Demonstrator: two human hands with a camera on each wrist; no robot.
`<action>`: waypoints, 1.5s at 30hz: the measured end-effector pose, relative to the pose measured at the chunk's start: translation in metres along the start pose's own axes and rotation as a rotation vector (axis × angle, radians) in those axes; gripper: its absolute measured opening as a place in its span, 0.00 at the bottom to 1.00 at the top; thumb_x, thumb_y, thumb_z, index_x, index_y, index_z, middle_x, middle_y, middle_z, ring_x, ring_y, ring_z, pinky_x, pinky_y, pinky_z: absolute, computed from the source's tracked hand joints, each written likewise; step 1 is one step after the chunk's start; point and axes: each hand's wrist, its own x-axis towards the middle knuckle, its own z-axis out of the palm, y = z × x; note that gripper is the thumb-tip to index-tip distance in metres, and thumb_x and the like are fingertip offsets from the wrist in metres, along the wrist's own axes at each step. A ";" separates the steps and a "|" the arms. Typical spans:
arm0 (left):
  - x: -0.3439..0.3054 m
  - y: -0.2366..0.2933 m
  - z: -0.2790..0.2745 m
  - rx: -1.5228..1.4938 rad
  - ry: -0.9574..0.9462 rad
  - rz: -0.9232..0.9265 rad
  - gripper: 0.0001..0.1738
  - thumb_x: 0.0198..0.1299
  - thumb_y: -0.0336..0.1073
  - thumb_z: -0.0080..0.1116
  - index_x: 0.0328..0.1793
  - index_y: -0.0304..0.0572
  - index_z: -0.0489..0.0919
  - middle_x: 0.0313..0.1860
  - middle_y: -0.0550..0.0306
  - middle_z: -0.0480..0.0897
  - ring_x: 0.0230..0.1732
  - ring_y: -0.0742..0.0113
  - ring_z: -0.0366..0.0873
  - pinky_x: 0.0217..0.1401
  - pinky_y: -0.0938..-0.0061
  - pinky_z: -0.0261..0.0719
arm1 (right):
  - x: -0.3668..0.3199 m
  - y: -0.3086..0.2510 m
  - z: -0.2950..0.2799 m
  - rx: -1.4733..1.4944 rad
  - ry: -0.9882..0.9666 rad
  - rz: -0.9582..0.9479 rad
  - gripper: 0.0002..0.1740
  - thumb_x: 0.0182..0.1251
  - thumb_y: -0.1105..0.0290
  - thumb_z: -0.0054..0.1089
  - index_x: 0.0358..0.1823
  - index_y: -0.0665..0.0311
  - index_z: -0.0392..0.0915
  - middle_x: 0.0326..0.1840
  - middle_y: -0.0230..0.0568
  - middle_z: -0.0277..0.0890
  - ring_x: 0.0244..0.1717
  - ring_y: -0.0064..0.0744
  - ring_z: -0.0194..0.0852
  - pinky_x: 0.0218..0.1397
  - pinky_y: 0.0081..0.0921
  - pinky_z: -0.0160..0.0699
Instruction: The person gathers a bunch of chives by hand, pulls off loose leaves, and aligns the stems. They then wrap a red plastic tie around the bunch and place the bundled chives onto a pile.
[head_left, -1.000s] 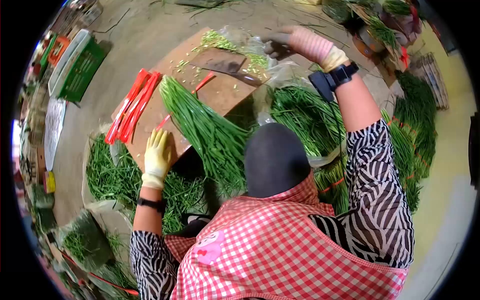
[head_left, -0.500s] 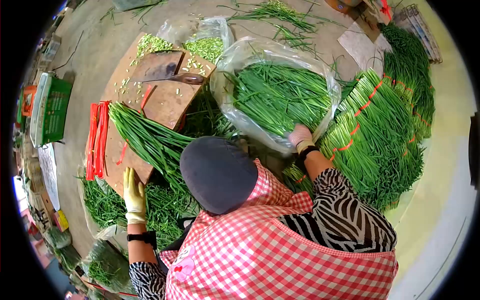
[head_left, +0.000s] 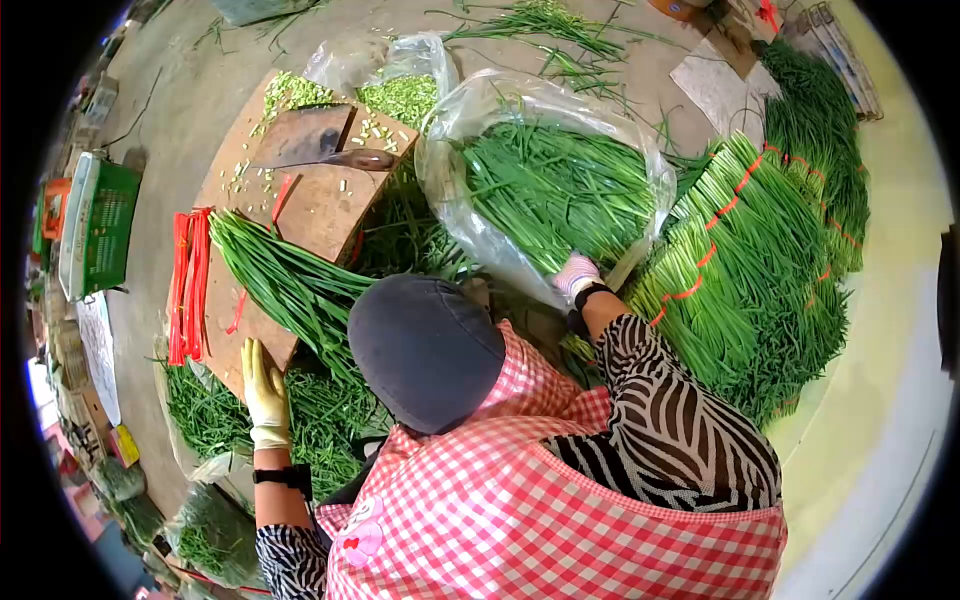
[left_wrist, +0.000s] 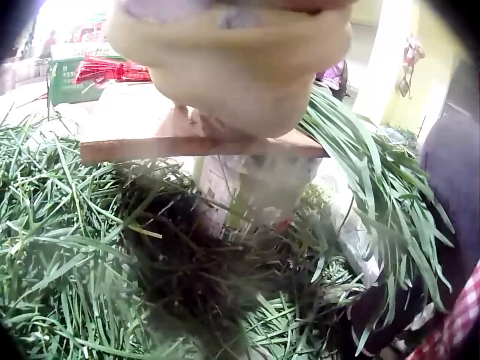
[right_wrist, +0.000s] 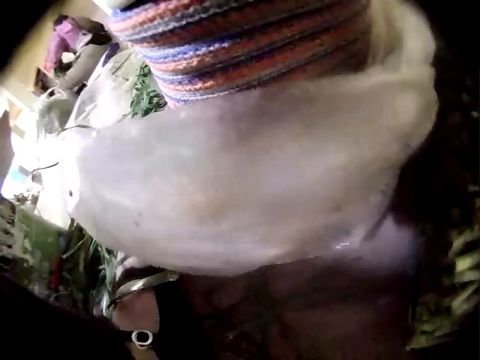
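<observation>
The right hand [head_left: 577, 272] is at the near rim of the clear plastic bag [head_left: 447, 150], right where the loose chives [head_left: 560, 185] begin. The stalks run away from it toward the far left. I cannot tell whether its fingers pinch anything (the wrist view shows only blurred film and glove cuff). The left hand [head_left: 262, 385] is well apart on the left, its fingers straight and together, flat on the near edge of the wooden board [head_left: 320, 205]. A chive bundle [head_left: 290, 280] lies slantwise on the board. Tied bundles [head_left: 740, 260] crowd the bag's right side.
</observation>
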 end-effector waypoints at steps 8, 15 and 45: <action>0.000 0.000 0.004 0.020 0.001 -0.014 0.35 0.68 0.23 0.52 0.83 0.36 0.67 0.84 0.37 0.64 0.85 0.38 0.60 0.87 0.56 0.60 | -0.006 -0.007 -0.015 -0.048 -0.091 -0.086 0.52 0.53 0.47 0.78 0.71 0.78 0.72 0.67 0.67 0.79 0.67 0.54 0.81 0.70 0.40 0.81; 0.000 0.000 0.004 0.023 0.015 -0.012 0.36 0.65 0.21 0.53 0.82 0.34 0.67 0.83 0.36 0.66 0.84 0.38 0.62 0.86 0.57 0.61 | -0.018 -0.017 -0.056 -0.092 -0.024 -0.211 0.34 0.60 0.57 0.73 0.61 0.77 0.81 0.57 0.64 0.85 0.57 0.58 0.86 0.63 0.42 0.84; 0.277 0.392 0.127 -0.430 -0.449 0.874 0.77 0.39 0.47 0.86 0.91 0.37 0.45 0.88 0.35 0.55 0.88 0.39 0.52 0.89 0.54 0.52 | -0.040 -0.113 -0.229 0.470 -0.711 -0.309 0.46 0.66 0.37 0.68 0.78 0.58 0.70 0.72 0.58 0.74 0.53 0.36 0.82 0.54 0.35 0.82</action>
